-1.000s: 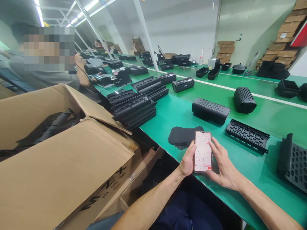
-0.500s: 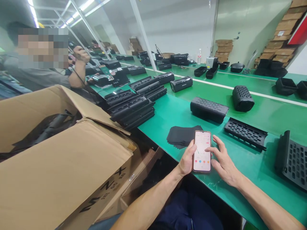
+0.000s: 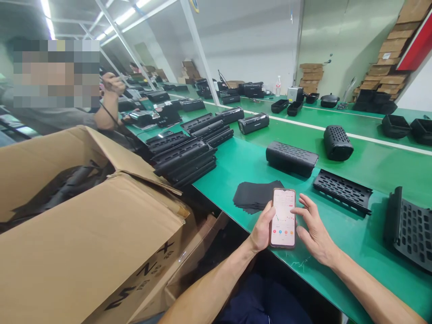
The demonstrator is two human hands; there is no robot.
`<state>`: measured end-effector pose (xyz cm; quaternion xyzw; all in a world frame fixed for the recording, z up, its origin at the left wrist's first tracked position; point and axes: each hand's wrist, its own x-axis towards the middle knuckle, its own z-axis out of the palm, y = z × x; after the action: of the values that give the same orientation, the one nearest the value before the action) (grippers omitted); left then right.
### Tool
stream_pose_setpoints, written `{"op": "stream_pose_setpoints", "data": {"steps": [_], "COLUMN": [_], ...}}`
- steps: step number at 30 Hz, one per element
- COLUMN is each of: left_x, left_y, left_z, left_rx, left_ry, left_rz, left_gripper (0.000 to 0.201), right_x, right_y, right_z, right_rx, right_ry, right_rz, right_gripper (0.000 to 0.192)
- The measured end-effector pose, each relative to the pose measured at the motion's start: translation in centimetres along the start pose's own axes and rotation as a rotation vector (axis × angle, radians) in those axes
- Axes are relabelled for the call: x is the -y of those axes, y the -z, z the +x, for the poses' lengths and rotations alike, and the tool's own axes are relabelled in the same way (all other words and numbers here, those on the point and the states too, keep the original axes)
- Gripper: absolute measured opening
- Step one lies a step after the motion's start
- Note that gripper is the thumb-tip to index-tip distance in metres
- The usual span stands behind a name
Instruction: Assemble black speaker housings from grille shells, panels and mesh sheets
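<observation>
A smartphone [image 3: 282,218] with a lit, mostly white and pink screen is upright in my left hand [image 3: 262,228], whose thumb lies along its left edge. My right hand [image 3: 313,231] is at the phone's right side, fingers apart, with the index fingertip at the screen's right edge. Whether that fingertip touches the glass I cannot tell. Just behind the phone, a stack of thin black sheets [image 3: 254,194] lies on the green table [image 3: 232,164]. Farther right sits a black perforated curved cover [image 3: 342,191].
An open cardboard box [image 3: 84,220] with black parts inside stands at left. Several black slotted panels [image 3: 185,159] are stacked at the table's left edge. Black perforated housings [image 3: 292,158] stand beyond the phone. At far left a co-worker [image 3: 60,119] raises one hand.
The view has shifted slightly. My right index finger has moved a little up and toward the phone's right edge. Small red marks now show on the screen. The phone stays in my left hand.
</observation>
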<state>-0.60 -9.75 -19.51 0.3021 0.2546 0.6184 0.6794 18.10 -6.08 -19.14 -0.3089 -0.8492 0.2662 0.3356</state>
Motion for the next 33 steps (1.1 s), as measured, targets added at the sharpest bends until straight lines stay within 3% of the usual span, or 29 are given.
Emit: {"op": "stream_pose_setpoints", "data": {"steps": [13, 19, 25, 33], "left_x": [0.09, 0.22, 0.29, 0.11], "left_y": [0.01, 0.12, 0.12, 0.0], "left_z": [-0.02, 0.04, 0.13, 0.02], "left_rx": [0.013, -0.006, -0.015, -0.03], "left_ry": [-0.025, -0.032, -0.032, -0.009], "left_rz": [-0.021, -0.01, -0.011, -0.005], "left_gripper": [0.054, 0.054, 0.057, 0.058], "right_x": [0.6, 0.69, 0.51, 0.09], "right_y": [0.21, 0.24, -0.06, -0.07], "right_z": [0.01, -0.01, -0.03, -0.1], "right_rx": [-0.011, -0.002, 0.007, -0.025], "right_ry": [0.036, 0.078, 0.087, 0.056], "right_rz": [-0.043, -0.106, -0.187, -0.115], "right_gripper": [0.026, 0.029, 0.047, 0.039]}}
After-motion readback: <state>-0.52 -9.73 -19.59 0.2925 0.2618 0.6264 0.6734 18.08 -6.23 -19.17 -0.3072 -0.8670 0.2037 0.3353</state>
